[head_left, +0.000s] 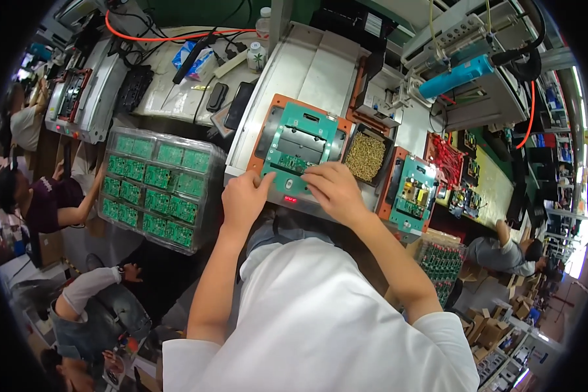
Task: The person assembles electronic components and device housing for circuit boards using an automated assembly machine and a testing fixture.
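Observation:
In front of me lies a green fixture plate (294,116) in an orange frame (257,145). A small green circuit board (293,163) sits across its near part. My left hand (245,197) is at the near left corner of the fixture, thumb and fingers closed together; what they hold, if anything, is hidden. At the board's right end my right hand (336,193) makes a pinch above the fixture, and I cannot make out what is between the fingertips. Beside that hand stands a black tray of small brass-coloured parts (364,157).
On the left a clear plastic tray (160,247) holds several circuit boards. To the right is a second orange fixture (387,196) with a populated board (413,191). A blue cylindrical tool (456,77) hangs at the upper right. Other people work on both sides.

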The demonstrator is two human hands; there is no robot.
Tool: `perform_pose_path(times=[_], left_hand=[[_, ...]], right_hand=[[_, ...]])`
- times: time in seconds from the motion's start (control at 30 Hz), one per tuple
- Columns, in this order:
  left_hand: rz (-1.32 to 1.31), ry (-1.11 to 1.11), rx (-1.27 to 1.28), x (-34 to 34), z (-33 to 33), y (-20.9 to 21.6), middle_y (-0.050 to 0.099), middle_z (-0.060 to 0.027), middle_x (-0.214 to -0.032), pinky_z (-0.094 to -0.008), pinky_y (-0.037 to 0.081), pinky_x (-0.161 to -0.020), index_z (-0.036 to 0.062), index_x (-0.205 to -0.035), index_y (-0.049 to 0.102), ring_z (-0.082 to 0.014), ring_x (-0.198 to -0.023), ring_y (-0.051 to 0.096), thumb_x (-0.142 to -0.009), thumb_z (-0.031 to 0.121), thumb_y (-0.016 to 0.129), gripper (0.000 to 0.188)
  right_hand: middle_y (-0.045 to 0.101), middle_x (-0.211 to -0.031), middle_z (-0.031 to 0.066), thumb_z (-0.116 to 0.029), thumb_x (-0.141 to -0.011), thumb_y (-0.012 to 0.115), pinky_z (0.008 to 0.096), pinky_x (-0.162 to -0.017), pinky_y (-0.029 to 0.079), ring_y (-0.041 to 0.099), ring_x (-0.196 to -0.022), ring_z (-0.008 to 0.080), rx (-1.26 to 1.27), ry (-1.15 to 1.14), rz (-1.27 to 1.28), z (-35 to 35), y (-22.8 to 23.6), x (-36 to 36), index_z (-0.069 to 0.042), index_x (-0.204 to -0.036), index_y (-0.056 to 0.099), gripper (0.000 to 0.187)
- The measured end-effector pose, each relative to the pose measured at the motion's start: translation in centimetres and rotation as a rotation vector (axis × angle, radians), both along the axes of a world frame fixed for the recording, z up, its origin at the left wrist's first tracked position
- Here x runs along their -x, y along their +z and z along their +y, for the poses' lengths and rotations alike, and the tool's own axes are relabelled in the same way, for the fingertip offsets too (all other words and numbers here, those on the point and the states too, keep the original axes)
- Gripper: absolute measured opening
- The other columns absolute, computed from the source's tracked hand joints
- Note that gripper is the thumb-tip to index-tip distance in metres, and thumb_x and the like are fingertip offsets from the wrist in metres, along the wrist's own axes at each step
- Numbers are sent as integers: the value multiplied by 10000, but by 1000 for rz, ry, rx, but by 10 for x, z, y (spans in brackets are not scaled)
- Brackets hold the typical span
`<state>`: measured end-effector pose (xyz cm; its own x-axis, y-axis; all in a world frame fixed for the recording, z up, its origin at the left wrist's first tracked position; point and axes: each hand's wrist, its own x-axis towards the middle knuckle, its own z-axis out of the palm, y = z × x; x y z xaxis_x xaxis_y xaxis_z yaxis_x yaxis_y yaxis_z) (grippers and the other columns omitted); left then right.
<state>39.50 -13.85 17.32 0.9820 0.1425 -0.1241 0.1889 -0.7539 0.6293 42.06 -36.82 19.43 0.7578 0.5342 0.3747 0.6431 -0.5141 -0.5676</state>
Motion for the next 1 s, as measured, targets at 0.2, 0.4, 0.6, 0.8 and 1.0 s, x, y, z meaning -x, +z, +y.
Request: perform_pose_path(times=[0.2, 0.4, 0.6, 0.8, 1.0], left_hand=[[11, 109, 26, -8, -19, -6, 639, -201, -664, -485, 483, -571, 26, -682, 677, -416, -673, 649, -875, 451, 703, 468], [-82, 207, 167, -25, -40, -34, 647, -192, -707, -451, 487, -599, 20, -724, 674, -396, -685, 642, -881, 383, 707, 397], [-328, 365, -496, -15, 125, -110, 558, -270, -1305, -489, 413, -1031, -24, -1241, 552, -439, -1210, 510, -803, 178, 720, 511], [-183, 199, -574, 10, 245, -157, 573, -291, -1285, -535, 439, -990, -25, -1268, 555, -460, -1202, 530, -852, 206, 689, 494], [-131, 594, 618, 11, 239, -65, 674, -179, -1118, -417, 566, -859, -65, -1203, 597, -292, -1060, 665, -1012, 240, 539, 365]], right_hand=[[630, -954, 107, -89, -818, 713, 418, -734, 516, 623, -871, 307, 146, 84, 95, 15, -9, -15, -65, -1009, 672, 196], [608, -843, 110, -106, -829, 713, 424, -672, 497, 615, -792, 318, 249, 43, 53, -9, -23, -52, -49, -873, 622, 116], [596, -805, 131, -127, -828, 718, 449, -671, 466, 592, -737, 349, 264, -87, 8, -15, -16, -34, -48, -855, 612, 135], [626, -933, 141, -145, -838, 721, 447, -764, 488, 614, -848, 360, 169, -49, 105, 10, -14, -17, -41, -937, 640, 164], [640, -1036, 119, -21, -834, 727, 343, -713, 533, 640, -900, 260, -113, -267, 302, 4, 28, 14, -38, -1041, 669, 216]])
